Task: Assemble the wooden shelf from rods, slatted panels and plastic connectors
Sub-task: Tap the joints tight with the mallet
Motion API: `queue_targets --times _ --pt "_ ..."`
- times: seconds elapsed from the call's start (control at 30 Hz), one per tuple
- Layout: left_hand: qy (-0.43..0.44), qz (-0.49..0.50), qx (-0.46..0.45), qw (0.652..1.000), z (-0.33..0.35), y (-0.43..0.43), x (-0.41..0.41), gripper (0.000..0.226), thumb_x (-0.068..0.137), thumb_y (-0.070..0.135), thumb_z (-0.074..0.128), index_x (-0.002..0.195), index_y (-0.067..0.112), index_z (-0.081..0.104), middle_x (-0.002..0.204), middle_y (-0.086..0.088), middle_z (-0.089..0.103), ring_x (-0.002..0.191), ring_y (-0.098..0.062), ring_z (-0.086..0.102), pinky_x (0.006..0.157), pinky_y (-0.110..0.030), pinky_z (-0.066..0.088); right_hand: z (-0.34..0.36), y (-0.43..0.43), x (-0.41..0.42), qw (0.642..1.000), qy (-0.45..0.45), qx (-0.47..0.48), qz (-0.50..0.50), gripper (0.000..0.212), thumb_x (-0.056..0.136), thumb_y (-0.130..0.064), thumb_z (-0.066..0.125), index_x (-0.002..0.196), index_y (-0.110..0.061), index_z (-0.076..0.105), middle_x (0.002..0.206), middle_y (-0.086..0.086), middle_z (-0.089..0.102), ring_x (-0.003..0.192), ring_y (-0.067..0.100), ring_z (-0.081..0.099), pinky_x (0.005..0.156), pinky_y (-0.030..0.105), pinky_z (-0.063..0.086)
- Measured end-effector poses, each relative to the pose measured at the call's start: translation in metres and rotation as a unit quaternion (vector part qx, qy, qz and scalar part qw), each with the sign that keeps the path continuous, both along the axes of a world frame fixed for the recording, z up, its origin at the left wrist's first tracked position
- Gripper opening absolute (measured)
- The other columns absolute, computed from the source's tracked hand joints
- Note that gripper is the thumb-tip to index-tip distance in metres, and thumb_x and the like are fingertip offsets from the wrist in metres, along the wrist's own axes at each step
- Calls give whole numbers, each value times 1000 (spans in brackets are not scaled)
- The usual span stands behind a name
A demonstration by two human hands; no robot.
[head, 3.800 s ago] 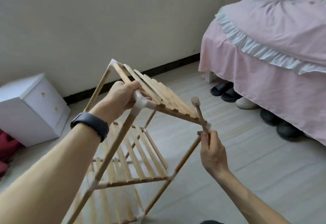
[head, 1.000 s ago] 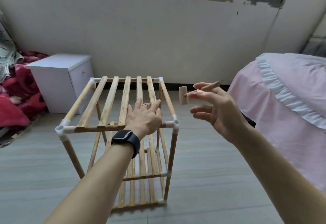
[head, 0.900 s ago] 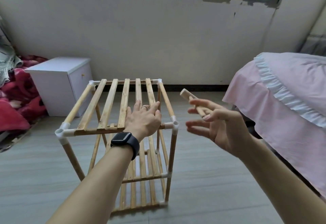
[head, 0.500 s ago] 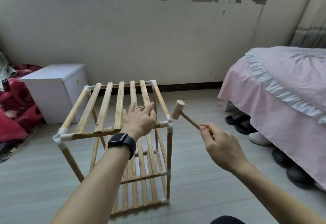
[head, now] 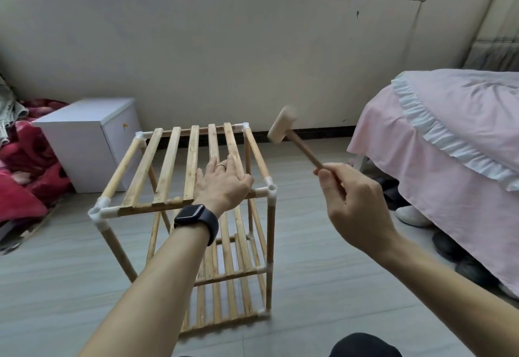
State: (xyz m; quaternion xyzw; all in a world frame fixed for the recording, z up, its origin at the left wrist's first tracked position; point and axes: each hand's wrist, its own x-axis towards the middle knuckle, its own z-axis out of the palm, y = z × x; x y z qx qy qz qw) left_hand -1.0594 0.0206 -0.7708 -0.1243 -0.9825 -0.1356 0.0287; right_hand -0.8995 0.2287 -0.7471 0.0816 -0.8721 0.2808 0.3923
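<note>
Far L of both grips, the red blanket (head: 22, 176) and white cabinet (head: 84, 137) sit on the floor, well apart from the work and not part of the job. Directly under my L grip, the shelf (head: 224, 269) stands upright on the floor with three slatted tiers and rods seated in white plastic connectors at the corners. L hand (head: 223, 185): fingers straight, palm flat on the top panel (head: 168, 168) near its R edge, holding nothing. Judged purpose: downward load to steady the frame vs. a strike. The wrist carries a black watch (head: 196, 220). Just R of the L thumb is the near-R connector (head: 271, 188), socket facing up. It is the likely strike target, since the palm is set beside it yet off it. Up and L of the R grip is the mallet (head: 282, 129), head raised above and beyond that connector, touching nothing. R hand (head: 351, 205): fingers curled tight round the lower handle; a low hold gives swing length. Far R of the R grip is the pink bed (head: 449, 146), with shoes (head: 410, 214) under its skirt. Limits: the mallet head is blurred, so its face angle is unclear. The handle end is hidden inside the R fist. The L palm covers the slats below it. My L forearm masks part of the lower tiers, so I cannot confirm connector seating there.
</note>
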Motion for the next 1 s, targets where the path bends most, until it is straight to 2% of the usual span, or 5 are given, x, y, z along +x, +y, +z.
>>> queue_targets --times 0.23,0.4,0.63,0.8,1.0 --pt "-22 0 5 1000 20 -6 7 54 91 52 52 134 19 50 145 -10 49 142 -31 33 116 -57 28 -5 7 -2 991 -129 25 -41 23 101 -34 55 84 -28 70 61 -15 62 58 7 58 48 22 40" --pt "-113 -10 -82 990 63 -42 17 26 83 24 75 90 25 50 95 0 57 82 -14 56 66 -28 46 -5 -1 -20 988 -119 -94 -36 20 103 -31 53 88 -29 66 64 -15 62 52 3 54 45 14 38" --pt "-54 62 -203 976 84 -81 17 27 99 34 55 119 16 61 112 -4 63 97 -20 61 87 -40 55 -11 -16 -49 983 -150 -102 -25 17 104 -29 51 93 -27 64 62 -8 60 64 -1 58 53 9 39" --pt "-40 132 -79 987 45 -41 -1 81 95 73 23 158 22 24 163 -12 27 150 -42 19 114 -71 14 -5 -28 -79 983 -164 -83 10 17 106 -26 47 96 -23 61 66 -6 58 63 -1 55 53 10 39" --pt "2 159 -81 984 1 -23 -14 97 88 80 1 162 17 1 169 -13 1 153 -44 -6 113 -73 -7 4 -23 -118 978 -208 -26 -17 27 106 -36 42 97 -21 62 66 -4 60 58 11 54 50 29 33"
